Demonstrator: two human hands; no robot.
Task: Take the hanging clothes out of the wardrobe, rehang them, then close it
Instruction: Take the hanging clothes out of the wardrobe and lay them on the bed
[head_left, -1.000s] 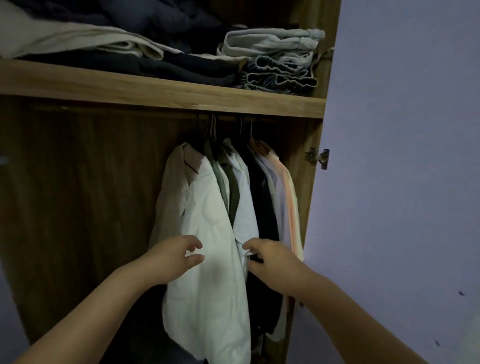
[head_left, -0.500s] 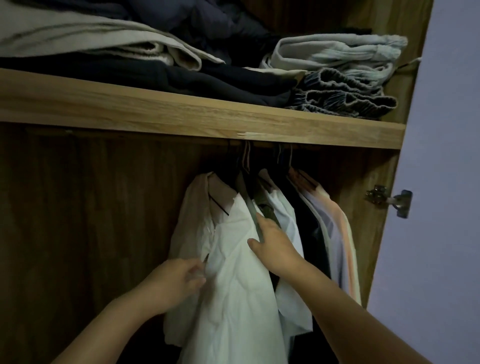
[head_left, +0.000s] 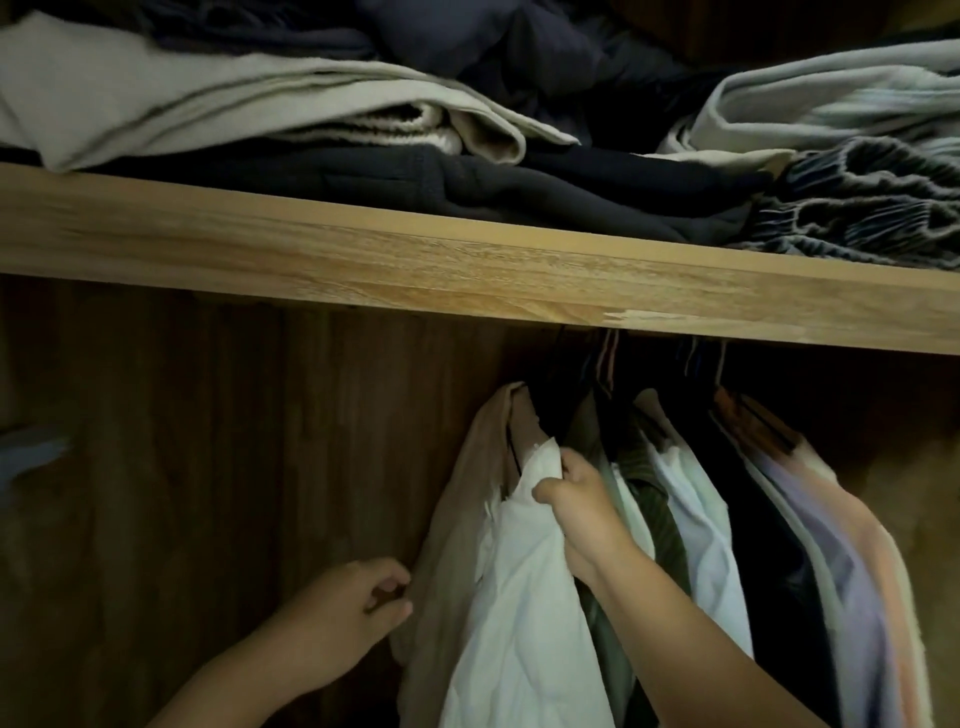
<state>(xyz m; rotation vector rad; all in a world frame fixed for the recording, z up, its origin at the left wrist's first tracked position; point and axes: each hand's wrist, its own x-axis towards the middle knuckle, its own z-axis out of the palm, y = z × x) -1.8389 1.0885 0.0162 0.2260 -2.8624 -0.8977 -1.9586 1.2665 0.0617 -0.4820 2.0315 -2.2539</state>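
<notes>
Your right hand (head_left: 582, 512) is pinching the white shirt (head_left: 524, 597) near its collar, high on the shoulder; the shirt hangs leftmost in the row of hanging clothes (head_left: 727, 519) under the wooden shelf (head_left: 415, 265). Your left hand (head_left: 348, 618) sits lower left, fingers curled at the shirt's left edge; can't tell whether it's actually gripping fabric. Folded clothes (head_left: 467, 130) are stacked on the shelf above.

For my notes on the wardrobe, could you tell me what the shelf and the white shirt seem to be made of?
Shelf: looks like light matte wood or wood-grain laminate; a chipped front edge shows. White shirt, pinched by the right hand: thin woven cloth, perhaps cotton, softly creased.
</notes>
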